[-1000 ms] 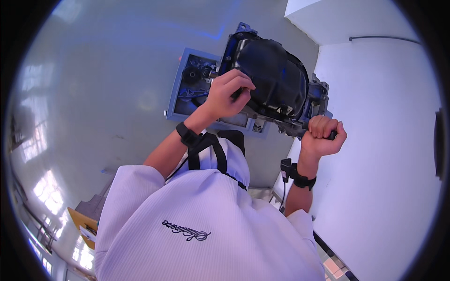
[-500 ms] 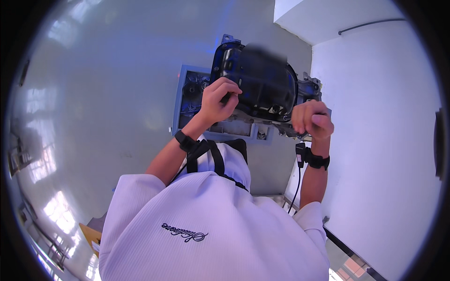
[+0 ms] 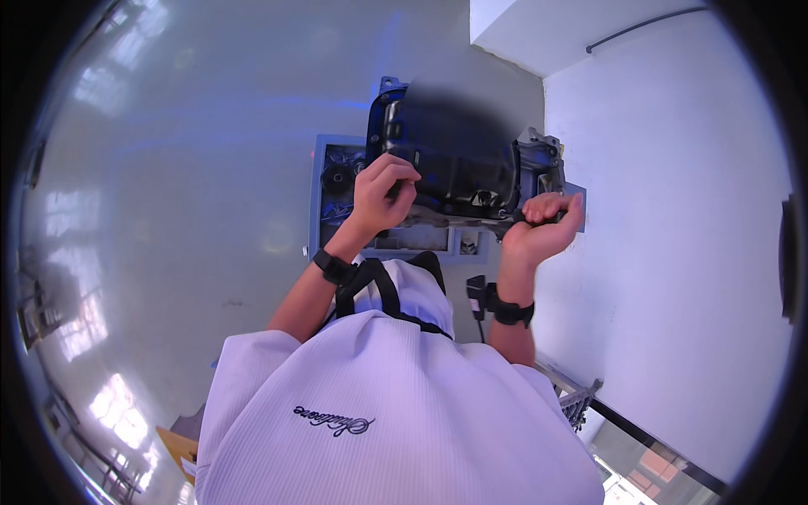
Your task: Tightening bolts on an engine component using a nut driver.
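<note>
A black oil pan (image 3: 459, 168) sits on top of a metal engine block (image 3: 539, 156), ahead of me. My left hand (image 3: 385, 192) is at the pan's near left edge, its fingers curled and closed. What lies inside them, if anything, is hidden. My right hand (image 3: 543, 225) is beside the pan's near right corner, turned with the palm side up and the fingers folded in. Something dark shows at those fingers, but its kind does not. A dark blur covers the far edge of the pan.
Under the engine is a blue-framed tray (image 3: 316, 202) holding dark metal parts. A white wall (image 3: 656, 210) rises close on the right. Grey floor (image 3: 194, 194) spreads to the left. At lower left a wooden board (image 3: 178, 450) is partly visible.
My right hand has rolled from knuckles up to palm up, and its forearm has swung inward to the left. My left hand stays curled at the same part of the pan.
</note>
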Demonstrator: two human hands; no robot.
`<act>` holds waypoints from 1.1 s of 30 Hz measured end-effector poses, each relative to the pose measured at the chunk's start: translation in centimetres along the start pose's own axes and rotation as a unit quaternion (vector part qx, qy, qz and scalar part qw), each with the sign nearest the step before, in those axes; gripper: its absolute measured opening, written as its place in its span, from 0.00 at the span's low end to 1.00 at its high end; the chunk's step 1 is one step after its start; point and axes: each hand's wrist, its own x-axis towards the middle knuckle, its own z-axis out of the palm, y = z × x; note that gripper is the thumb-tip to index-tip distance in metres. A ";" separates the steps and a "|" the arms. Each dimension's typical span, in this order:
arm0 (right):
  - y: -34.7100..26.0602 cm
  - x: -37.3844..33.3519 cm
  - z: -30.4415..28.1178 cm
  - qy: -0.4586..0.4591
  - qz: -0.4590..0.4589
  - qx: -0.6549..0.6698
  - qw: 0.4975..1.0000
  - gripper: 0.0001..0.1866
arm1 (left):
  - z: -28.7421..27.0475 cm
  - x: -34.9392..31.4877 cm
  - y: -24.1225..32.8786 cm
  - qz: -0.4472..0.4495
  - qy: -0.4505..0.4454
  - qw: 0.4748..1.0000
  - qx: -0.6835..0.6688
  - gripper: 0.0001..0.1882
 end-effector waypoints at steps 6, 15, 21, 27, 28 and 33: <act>-0.6 3.5 -3.8 -0.383 0.064 -0.020 0.921 0.20 | -0.2 0.0 0.1 -0.001 0.000 1.000 -0.010 0.09; -0.4 6.3 -3.6 -0.551 0.167 0.015 0.818 0.22 | -0.1 -0.5 0.0 -0.004 -0.015 1.000 0.008 0.08; 0.2 2.3 -2.7 -0.273 0.072 0.022 0.959 0.23 | 0.0 -0.3 0.1 0.001 -0.005 1.000 0.014 0.08; 0.4 2.3 -2.6 -0.301 0.050 0.021 0.952 0.17 | 0.4 -0.3 -0.1 -0.003 0.000 1.000 0.013 0.08; -0.1 3.3 -3.4 -0.391 0.108 0.008 0.914 0.17 | 0.3 -0.6 0.0 -0.012 0.002 1.000 0.013 0.09; -1.1 6.2 -3.3 -0.579 0.117 -0.019 0.807 0.20 | 0.0 -0.7 0.1 -0.026 -0.011 0.999 0.018 0.09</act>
